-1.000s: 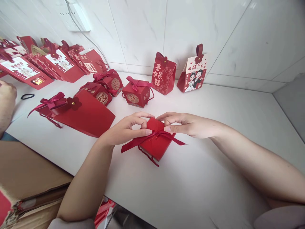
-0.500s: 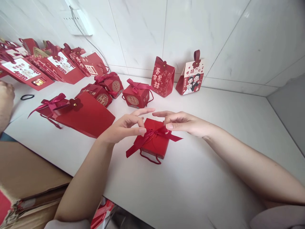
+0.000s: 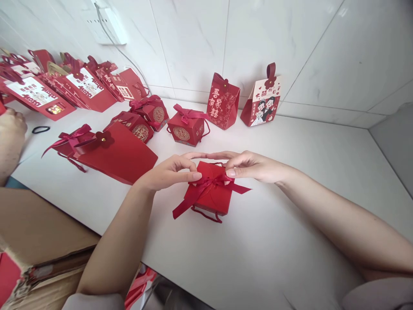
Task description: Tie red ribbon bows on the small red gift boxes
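Observation:
A small red gift box [image 3: 215,199] stands on the white counter [image 3: 290,224], with a dark red ribbon [image 3: 196,193] tied across its top. My left hand [image 3: 169,172] pinches the ribbon at the box's left side with thumb and fingertips. My right hand [image 3: 250,165] pinches the ribbon at the right side, fingers curled. One ribbon tail trails down to the left, another sticks out to the right. A red cord handle hangs at the box's near side.
Finished red boxes with bows [image 3: 187,127] and two upright bags [image 3: 224,101] [image 3: 264,101] stand near the tiled wall. A flat red bag [image 3: 119,153] lies left. More bags are piled far left. Another person's hand [image 3: 11,137] rests at the left edge. Cardboard box [image 3: 35,232] lower left.
Both hands have drawn closer together over the box top, still on the ribbon. The box has turned slightly and now sits squarer to me.

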{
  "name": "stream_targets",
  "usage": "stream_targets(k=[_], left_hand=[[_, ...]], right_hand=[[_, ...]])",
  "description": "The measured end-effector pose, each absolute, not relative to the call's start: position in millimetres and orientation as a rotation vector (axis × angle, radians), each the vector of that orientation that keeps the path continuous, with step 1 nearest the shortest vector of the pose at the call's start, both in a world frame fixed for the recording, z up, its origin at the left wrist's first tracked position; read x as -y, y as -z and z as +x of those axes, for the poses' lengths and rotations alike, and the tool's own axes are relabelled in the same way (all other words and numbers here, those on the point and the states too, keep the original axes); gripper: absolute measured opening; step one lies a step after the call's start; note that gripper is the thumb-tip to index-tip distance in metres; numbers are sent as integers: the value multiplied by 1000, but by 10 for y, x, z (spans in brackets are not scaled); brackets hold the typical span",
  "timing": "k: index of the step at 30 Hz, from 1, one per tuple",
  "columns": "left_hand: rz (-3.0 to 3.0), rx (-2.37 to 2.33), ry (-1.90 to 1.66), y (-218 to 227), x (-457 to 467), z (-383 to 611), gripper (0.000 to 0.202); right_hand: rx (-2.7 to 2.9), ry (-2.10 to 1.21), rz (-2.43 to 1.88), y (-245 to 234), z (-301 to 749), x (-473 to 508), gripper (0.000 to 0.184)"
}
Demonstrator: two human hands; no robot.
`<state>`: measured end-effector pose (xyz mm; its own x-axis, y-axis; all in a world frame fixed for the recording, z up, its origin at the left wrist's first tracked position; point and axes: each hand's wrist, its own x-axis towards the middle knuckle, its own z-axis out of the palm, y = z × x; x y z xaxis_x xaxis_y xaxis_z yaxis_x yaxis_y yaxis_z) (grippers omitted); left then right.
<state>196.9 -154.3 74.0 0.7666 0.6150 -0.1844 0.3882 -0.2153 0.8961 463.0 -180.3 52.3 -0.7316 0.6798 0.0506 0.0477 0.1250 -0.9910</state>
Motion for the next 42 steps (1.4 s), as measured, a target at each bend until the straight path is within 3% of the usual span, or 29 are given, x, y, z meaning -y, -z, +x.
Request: stream_targets(k=[8,12,20,26,37,42], left_hand=[[1881,-771,-311,-720,1631,2086,40],[1866,-773,-376,-675,1683,2171,34],[1751,-820,-525,-609,1792,2332,16],[1832,-871,-492,-619,1792,2337,14],[1972,-919,-399,-660,1794,2346,10],[1931,-892,-404,-642,1811,2335,10]], right_hand=[[1830,-1654,-674,-457,4625,1792,19],[1672,-1678,-601,-429,4549,1824,27],[1644,-1651,-652,-408,4488,1867,25],[1475,-1724,-672,-384,4426,1877,37],[1296,-1767,-738,-262,4348,1898,35],[1462,-1702,-795,-299,4401,1873,35]])
